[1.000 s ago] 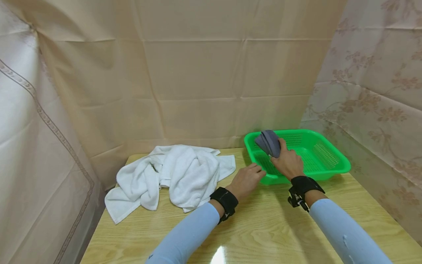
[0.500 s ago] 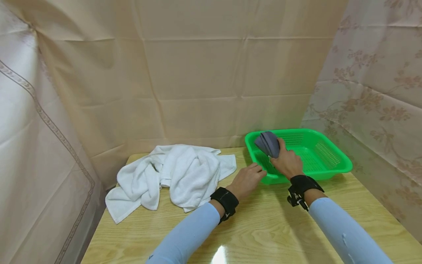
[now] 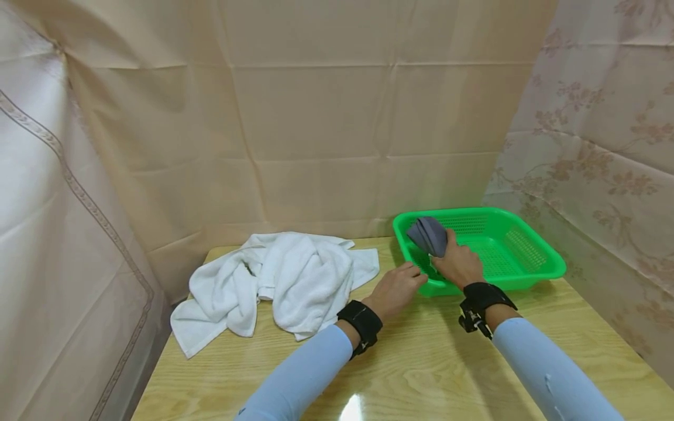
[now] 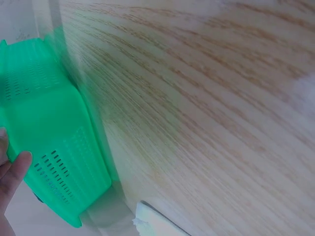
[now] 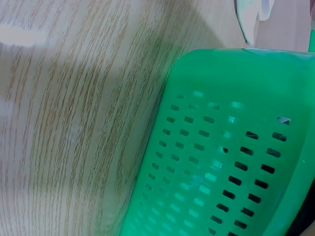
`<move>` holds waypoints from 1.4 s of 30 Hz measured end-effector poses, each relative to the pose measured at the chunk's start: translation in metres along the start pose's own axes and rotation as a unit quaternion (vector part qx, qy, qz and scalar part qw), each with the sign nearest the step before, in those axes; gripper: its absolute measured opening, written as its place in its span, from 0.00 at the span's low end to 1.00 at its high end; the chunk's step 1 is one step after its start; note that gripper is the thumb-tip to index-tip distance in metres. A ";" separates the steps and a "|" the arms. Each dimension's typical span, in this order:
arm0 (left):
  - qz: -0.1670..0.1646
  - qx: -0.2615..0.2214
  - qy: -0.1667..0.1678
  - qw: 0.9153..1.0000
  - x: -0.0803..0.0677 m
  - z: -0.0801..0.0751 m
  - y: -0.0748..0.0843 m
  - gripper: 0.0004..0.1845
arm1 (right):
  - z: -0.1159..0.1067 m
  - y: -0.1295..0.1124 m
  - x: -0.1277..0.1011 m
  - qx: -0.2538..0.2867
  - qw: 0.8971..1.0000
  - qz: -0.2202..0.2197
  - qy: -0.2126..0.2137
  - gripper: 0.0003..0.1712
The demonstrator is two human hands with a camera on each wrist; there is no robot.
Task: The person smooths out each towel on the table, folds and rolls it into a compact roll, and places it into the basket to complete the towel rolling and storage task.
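Observation:
A folded grey cloth [image 3: 427,235] is in my right hand [image 3: 460,264], held by its near end over the left part of a green plastic basket [image 3: 547,273]. My left hand [image 3: 396,290] grips the basket's rim at the near left corner. In the left wrist view, the thumb [image 4: 20,166] lies against the basket's outer side [image 4: 54,118], and the other fingers are partly cut off by the frame edge. The right wrist view shows the perforated basket wall [image 5: 197,162]; the right hand and the cloth are hidden there.
A crumpled white towel [image 3: 310,280] lies on the left of the wooden table [image 3: 421,362]. Beige fabric [image 3: 310,117] hangs behind the table, and a floral-patterned sheet [image 3: 605,175] hangs along the right side.
The right hand and the grey cloth have sunk slightly lower toward the basket. My left hand stays at the rim, and the white towel has not moved.

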State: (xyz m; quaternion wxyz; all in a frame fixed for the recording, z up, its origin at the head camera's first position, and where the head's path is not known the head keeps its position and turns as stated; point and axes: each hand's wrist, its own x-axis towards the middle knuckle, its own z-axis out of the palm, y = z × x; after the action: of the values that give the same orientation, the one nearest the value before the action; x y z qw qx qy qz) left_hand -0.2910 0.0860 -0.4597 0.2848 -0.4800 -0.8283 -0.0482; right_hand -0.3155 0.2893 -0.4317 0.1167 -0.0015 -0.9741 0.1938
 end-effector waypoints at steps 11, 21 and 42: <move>0.000 -0.001 0.004 1.000 0.001 0.003 -0.002 0.13 | 0.006 0.001 0.001 -0.037 0.999 0.011 -0.029 0.49; 0.004 0.002 0.018 1.000 0.005 0.002 -0.005 0.13 | 0.004 0.000 0.006 -0.082 0.994 0.025 -0.068 0.50; -0.022 -0.015 0.013 1.000 0.001 -0.001 0.000 0.12 | 0.010 -0.003 0.012 -0.047 0.989 0.018 -0.139 0.53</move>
State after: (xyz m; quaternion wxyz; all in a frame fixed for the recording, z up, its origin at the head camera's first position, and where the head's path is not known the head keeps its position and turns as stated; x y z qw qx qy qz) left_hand -0.2910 0.0859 -0.4580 0.2870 -0.4653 -0.8342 -0.0727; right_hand -0.3290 0.2839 -0.4367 -0.0240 0.0021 -0.9887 0.1481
